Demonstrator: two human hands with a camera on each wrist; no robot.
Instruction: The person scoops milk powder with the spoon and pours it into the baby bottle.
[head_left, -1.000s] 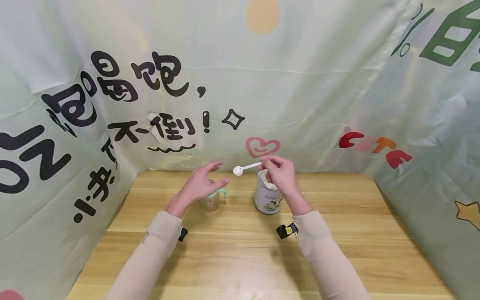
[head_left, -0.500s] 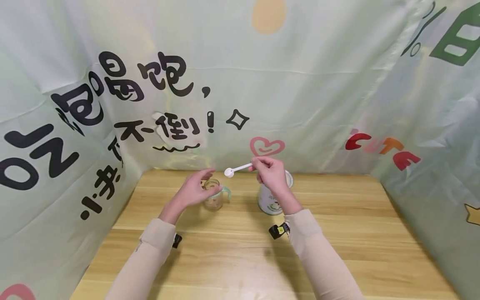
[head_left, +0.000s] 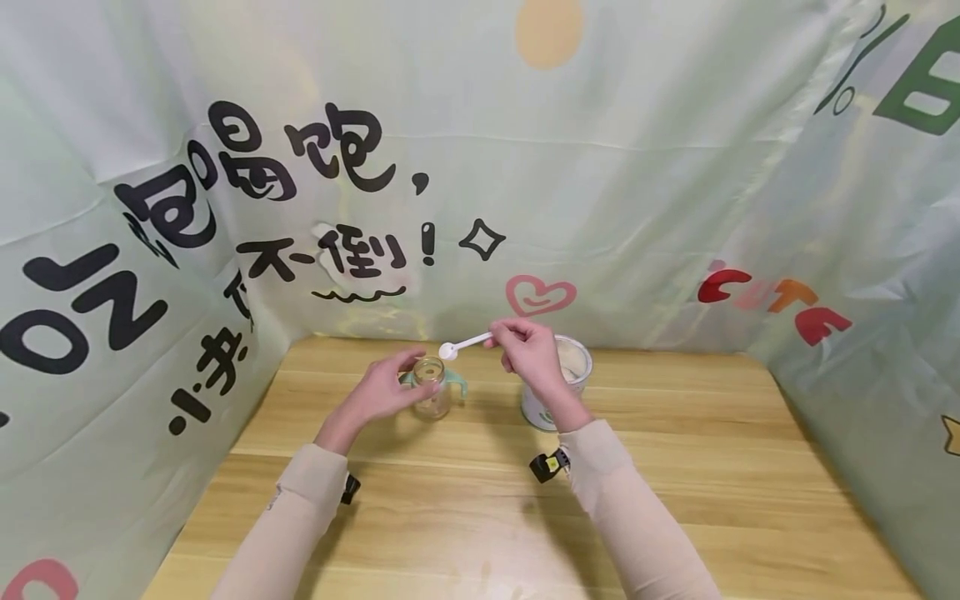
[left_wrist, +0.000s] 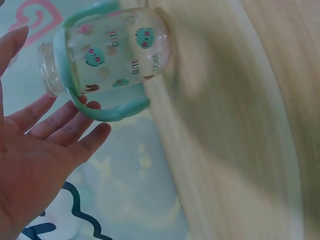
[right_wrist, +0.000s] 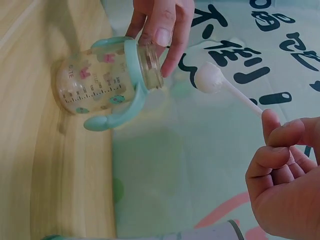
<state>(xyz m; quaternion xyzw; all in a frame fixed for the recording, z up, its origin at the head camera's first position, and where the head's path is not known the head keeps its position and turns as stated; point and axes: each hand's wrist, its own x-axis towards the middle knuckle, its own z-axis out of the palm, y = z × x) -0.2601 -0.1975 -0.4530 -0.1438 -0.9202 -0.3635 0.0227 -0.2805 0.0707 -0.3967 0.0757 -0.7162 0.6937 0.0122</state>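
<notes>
My right hand [head_left: 528, 354] pinches the handle end of a white measuring scoop [head_left: 468, 342]. The scoop's bowl, with pale powder in it, hangs just right of and above the mouth of a clear baby bottle [head_left: 432, 406]. Upright on the table, the bottle has mint-green handles [right_wrist: 112, 120], printed cartoon faces and a measuring scale; its neck is uncapped. My left hand [head_left: 381, 388] curves loosely around the bottle's left side, fingers spread, with fingertips [left_wrist: 47, 97] right at the neck. Below my right wrist stands a can [head_left: 537, 410] of pale powder, partly hidden by that hand.
The wooden table [head_left: 465, 500] reaches back to a pale printed cloth [head_left: 637, 208], which hangs behind and on both sides. Black lettering, a pink heart and the word CUTE mark the cloth. A small black camera [head_left: 549, 465] sits at my right wrist.
My right hand has carried the scoop leftward from over the can toward the bottle mouth. The left hand has come down beside the bottle's neck. The view has shifted slightly.
</notes>
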